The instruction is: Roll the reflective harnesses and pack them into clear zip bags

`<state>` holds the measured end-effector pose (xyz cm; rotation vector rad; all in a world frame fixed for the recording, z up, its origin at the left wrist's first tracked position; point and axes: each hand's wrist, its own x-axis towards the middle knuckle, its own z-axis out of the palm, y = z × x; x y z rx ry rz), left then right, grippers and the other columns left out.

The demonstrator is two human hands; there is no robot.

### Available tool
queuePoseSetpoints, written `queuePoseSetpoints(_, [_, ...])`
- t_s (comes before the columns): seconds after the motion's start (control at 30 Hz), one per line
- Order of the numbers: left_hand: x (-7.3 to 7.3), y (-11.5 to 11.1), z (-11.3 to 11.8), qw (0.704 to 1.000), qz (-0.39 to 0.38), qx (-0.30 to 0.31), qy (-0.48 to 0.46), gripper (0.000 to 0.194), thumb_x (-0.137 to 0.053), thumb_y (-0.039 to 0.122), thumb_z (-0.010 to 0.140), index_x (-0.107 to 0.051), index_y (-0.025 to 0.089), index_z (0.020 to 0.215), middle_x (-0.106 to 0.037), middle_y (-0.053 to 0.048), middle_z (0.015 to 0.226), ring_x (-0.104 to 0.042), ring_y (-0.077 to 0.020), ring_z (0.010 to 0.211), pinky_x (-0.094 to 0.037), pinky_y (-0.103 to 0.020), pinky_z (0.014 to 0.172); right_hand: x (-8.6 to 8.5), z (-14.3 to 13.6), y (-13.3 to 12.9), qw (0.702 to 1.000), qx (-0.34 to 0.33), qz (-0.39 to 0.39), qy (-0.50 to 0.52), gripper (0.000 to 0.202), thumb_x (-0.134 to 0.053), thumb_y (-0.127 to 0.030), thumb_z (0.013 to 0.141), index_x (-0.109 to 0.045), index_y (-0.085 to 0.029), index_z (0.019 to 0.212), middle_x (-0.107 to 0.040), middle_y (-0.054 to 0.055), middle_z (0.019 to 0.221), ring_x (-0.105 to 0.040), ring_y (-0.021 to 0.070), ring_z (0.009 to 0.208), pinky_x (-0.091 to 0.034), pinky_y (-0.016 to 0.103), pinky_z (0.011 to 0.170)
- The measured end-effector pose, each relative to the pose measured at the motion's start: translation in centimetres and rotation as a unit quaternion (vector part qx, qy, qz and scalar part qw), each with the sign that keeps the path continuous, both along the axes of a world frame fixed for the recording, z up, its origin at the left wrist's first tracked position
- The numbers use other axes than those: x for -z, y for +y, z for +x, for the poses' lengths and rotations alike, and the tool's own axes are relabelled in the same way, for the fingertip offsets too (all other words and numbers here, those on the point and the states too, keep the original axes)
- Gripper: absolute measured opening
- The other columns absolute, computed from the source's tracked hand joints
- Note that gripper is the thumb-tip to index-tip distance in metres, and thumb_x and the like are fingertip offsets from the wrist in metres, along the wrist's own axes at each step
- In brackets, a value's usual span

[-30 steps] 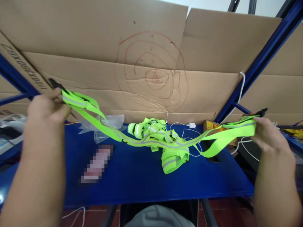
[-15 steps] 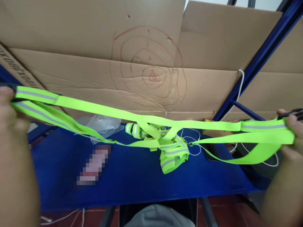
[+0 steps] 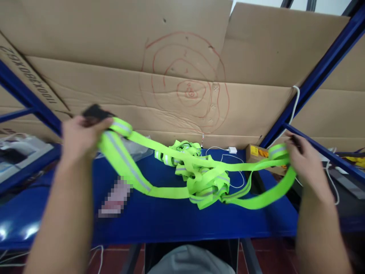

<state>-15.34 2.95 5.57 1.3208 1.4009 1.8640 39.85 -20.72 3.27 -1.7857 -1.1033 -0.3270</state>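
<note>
A neon-yellow reflective strap harness (image 3: pixel 171 153) with grey stripes hangs slack between my two hands. My left hand (image 3: pixel 82 135) is closed on one end, where a black piece (image 3: pixel 97 112), perhaps a buckle or patch, sticks out above the fingers. My right hand (image 3: pixel 303 158) grips the other end, with a dark bit showing between thumb and fingers. Below the middle of the straps, a crumpled bundle of the same webbing (image 3: pixel 209 188) lies on the blue table (image 3: pixel 171 224). Rolled reflective straps (image 3: pixel 185 148) sit just behind it; where one ends and another begins is unclear.
A cardboard panel (image 3: pixel 114 87) with red drawn rings stands behind the table. Clear plastic (image 3: pixel 138 150) and a blurred-out pinkish item (image 3: pixel 116 198) lie left. To the right are a white charger (image 3: pixel 232 150) with cable, a small cardboard box (image 3: pixel 253 156) and a blue frame post (image 3: pixel 313 76).
Both hands have moved inward, toward each other. The straps, stretched nearly taut before, now sag in loops and their middle rests lower on the bundle.
</note>
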Motion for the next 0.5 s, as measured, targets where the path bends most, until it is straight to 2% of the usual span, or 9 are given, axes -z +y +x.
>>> queuePoseSetpoints(0.07, [0.6,-1.7,5.6,0.984,0.046,0.073,0.159,0.03,-0.086,0.024,0.07,-0.079,0.018,0.099,-0.074,0.0,0.086,-0.067,-0.0214,0.078,-0.061,-0.047,0.089,-0.1,-3.8,2.6,0.992,-0.05,-0.021,-0.11,0.05,-0.056,-0.036,0.091,-0.071,-0.016,0.134,-0.064,0.02,0.123,-0.06,0.0318,0.119,-0.047,0.053,0.108])
queuePoseSetpoints(0.1, [0.8,-2.8,8.5,0.962,0.096,0.077,0.242,0.03,-0.081,0.021,0.074,-0.079,0.019,0.104,-0.076,-0.003,0.099,-0.07,-0.0262,0.092,-0.059,-0.048,0.095,-0.2,-6.0,3.8,0.987,-0.074,-0.011,-0.141,0.051,-0.055,-0.033,0.092,-0.069,-0.014,0.136,-0.059,0.021,0.129,-0.061,0.0319,0.119,-0.048,0.052,0.108])
queuePoseSetpoints(0.13, [1.1,-3.9,11.2,0.933,0.134,0.087,0.323,0.038,-0.071,0.017,0.083,-0.076,0.023,0.12,-0.073,-0.006,0.122,-0.069,-0.0304,0.109,-0.055,-0.05,0.102,-0.2,-8.2,5.0,0.983,-0.094,-0.007,-0.158,0.051,-0.053,-0.029,0.093,-0.066,-0.015,0.14,-0.057,0.021,0.132,-0.063,0.0309,0.115,-0.052,0.051,0.105])
queuePoseSetpoints(0.2, [1.6,-6.2,16.0,0.883,0.13,0.108,0.438,0.065,-0.057,0.007,0.087,-0.06,0.032,0.147,-0.061,-0.008,0.147,-0.066,-0.0341,0.121,-0.056,-0.051,0.1,-0.3,-12.6,7.0,0.975,-0.117,-0.029,-0.188,0.054,-0.05,-0.022,0.093,-0.061,-0.021,0.147,-0.058,0.018,0.132,-0.066,0.0304,0.106,-0.058,0.049,0.092])
queuePoseSetpoints(0.27, [2.1,-7.9,19.6,0.853,0.103,0.118,0.497,0.075,-0.048,0.005,0.09,-0.042,0.035,0.159,-0.064,-0.01,0.144,-0.07,-0.0333,0.113,-0.06,-0.047,0.09,-0.2,-16.3,8.4,0.968,-0.119,-0.072,-0.207,0.058,-0.048,-0.018,0.094,-0.057,-0.026,0.15,-0.058,0.016,0.135,-0.068,0.0298,0.096,-0.06,0.045,0.077])
queuePoseSetpoints(0.37, [2.9,-9.2,22.6,0.827,0.088,0.135,0.539,0.067,-0.037,0.011,0.1,-0.028,0.022,0.165,-0.067,-0.017,0.135,-0.072,-0.0326,0.109,-0.06,-0.042,0.078,0.1,-19.4,9.7,0.959,-0.117,-0.122,-0.226,0.06,-0.043,-0.016,0.096,-0.052,-0.027,0.154,-0.06,0.015,0.137,-0.069,0.0287,0.087,-0.057,0.04,0.062])
queuePoseSetpoints(0.5, [4.2,-8.6,23.1,0.797,0.074,0.137,0.584,0.058,-0.032,0.011,0.103,-0.031,0.013,0.161,-0.065,-0.02,0.131,-0.07,-0.0307,0.109,-0.058,-0.038,0.077,1.2,-19.6,11.1,0.948,-0.114,-0.143,-0.259,0.057,-0.043,-0.013,0.095,-0.056,-0.026,0.149,-0.064,0.015,0.129,-0.067,0.0292,0.091,-0.054,0.036,0.061])
